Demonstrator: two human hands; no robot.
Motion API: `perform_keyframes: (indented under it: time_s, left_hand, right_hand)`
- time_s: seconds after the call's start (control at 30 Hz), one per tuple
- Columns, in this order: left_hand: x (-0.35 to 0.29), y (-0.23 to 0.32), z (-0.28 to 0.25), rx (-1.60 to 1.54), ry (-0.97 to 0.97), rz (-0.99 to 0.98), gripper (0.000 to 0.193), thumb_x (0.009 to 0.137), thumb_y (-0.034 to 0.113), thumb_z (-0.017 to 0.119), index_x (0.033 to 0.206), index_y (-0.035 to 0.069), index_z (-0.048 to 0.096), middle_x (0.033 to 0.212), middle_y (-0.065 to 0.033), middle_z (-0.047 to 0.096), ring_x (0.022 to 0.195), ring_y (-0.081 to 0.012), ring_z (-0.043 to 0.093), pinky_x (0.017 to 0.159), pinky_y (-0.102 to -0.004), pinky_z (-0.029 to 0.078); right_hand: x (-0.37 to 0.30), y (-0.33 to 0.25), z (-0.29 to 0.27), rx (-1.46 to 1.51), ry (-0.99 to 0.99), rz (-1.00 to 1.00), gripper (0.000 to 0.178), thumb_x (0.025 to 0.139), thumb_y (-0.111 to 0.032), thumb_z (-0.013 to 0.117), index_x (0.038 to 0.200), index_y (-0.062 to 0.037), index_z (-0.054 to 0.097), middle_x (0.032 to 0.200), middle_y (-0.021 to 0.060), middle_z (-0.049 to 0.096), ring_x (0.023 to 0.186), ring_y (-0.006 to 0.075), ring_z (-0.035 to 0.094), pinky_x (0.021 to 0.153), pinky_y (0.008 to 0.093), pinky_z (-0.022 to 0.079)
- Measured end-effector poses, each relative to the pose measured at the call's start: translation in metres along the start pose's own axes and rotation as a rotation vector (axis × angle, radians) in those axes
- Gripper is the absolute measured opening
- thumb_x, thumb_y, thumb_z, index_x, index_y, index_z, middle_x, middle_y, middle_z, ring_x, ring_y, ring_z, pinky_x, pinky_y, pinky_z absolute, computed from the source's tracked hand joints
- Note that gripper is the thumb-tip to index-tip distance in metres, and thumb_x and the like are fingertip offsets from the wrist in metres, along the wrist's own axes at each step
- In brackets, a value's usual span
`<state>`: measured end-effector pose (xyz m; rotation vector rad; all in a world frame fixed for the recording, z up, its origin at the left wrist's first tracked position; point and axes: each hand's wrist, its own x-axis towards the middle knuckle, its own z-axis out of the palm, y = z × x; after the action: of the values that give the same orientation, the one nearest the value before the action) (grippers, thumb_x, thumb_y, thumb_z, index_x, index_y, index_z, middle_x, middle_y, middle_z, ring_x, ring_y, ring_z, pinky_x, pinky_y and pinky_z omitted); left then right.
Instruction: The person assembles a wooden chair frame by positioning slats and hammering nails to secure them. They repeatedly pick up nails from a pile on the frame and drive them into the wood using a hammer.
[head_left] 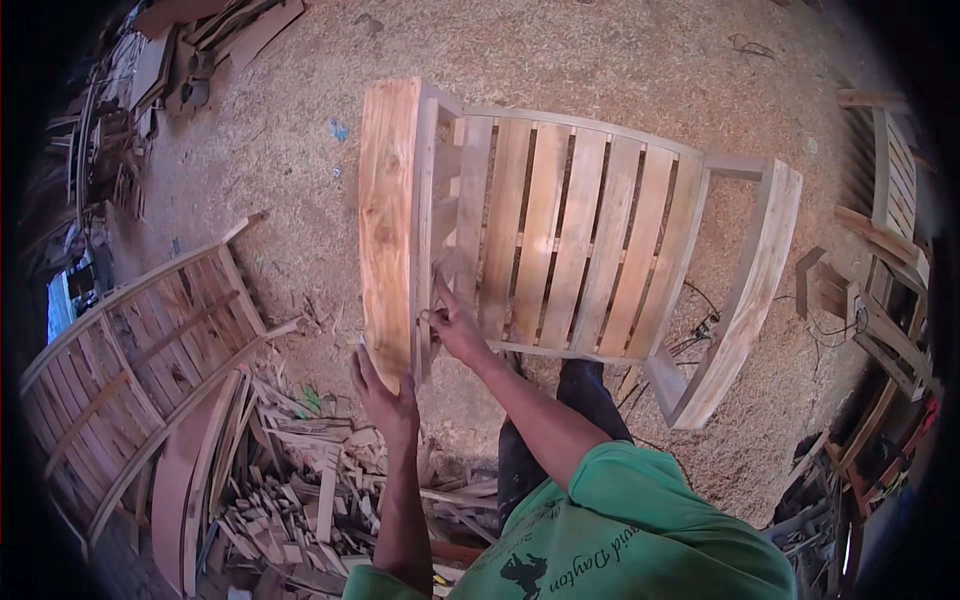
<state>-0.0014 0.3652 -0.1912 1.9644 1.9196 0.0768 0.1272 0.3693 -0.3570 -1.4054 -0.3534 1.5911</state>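
A slatted wooden bench (pixel 553 235) of pale timber stands in front of me. At its left side rises an end frame topped by a wide flat board (pixel 390 210); a similar frame (pixel 745 300) stands at its right. My left hand (pixel 388 405) rests against the near end of the wide board, thumb and fingers spread apart. On the inner side of that board, my right hand (pixel 458 328) is closed, with its fingertips pinched at the frame's edge. Whatever lies between those fingertips is too small to make out.
Another slatted wooden frame (pixel 150 350) leans at the left. Offcuts (pixel 285 515) are heaped near my legs at the lower left. More wooden furniture parts (pixel 880 320) and loose cables stand at the right. Sawdust covers the floor (pixel 640 60).
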Motion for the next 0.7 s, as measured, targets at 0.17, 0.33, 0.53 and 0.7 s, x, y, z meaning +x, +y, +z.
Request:
perform_keyframes:
  time_s: [0.17,0.33,0.53,0.7]
  left_hand:
    - [-0.026,-0.068,0.024,0.225,-0.172,-0.054,0.132,0.077,0.049,0.096,0.176,0.007,0.019,0.173,-0.0381,0.023,0.159,-0.0567,0.028,0.128,-0.0619,0.029]
    - [-0.021,-0.078,0.049,0.189,-0.164,0.001,0.142,0.077,0.057,0.094,0.173,-0.004,0.010,0.171,-0.0427,0.020,0.157,-0.0607,0.025,0.127,-0.0663,0.028]
    - [-0.022,-0.093,0.071,0.173,-0.039,0.061,0.125,0.092,0.056,0.082,0.171,-0.008,0.009,0.164,-0.0464,0.026,0.148,-0.0627,0.030,0.124,-0.0718,0.024]
    - [-0.020,-0.085,0.069,0.114,-0.101,-0.041,0.136,0.086,0.062,0.085,0.172,-0.006,0.006,0.166,-0.0464,0.022,0.151,-0.0630,0.027,0.125,-0.0710,0.022]
  right_hand:
    - [0.001,-0.009,-0.002,0.125,-0.038,0.043,0.091,0.108,-0.015,0.071,0.179,-0.0244,0.015,0.094,0.0032,0.065,0.076,0.0100,0.053,0.071,0.0299,0.053]
    - [0.000,-0.017,-0.003,0.245,-0.089,0.094,0.090,0.110,-0.015,0.069,0.179,-0.0323,0.013,0.094,0.0013,0.065,0.076,0.0087,0.053,0.065,0.0287,0.052]
    - [-0.004,-0.018,0.009,0.423,-0.123,0.173,0.093,0.111,-0.017,0.069,0.179,-0.0345,0.010,0.104,0.0007,0.069,0.079,0.0085,0.055,0.068,0.0283,0.054]
    - [-0.003,-0.017,-0.001,0.212,-0.101,0.128,0.092,0.111,-0.020,0.069,0.179,-0.0265,0.008,0.140,0.0101,0.067,0.090,0.0124,0.063,0.075,0.0298,0.058]
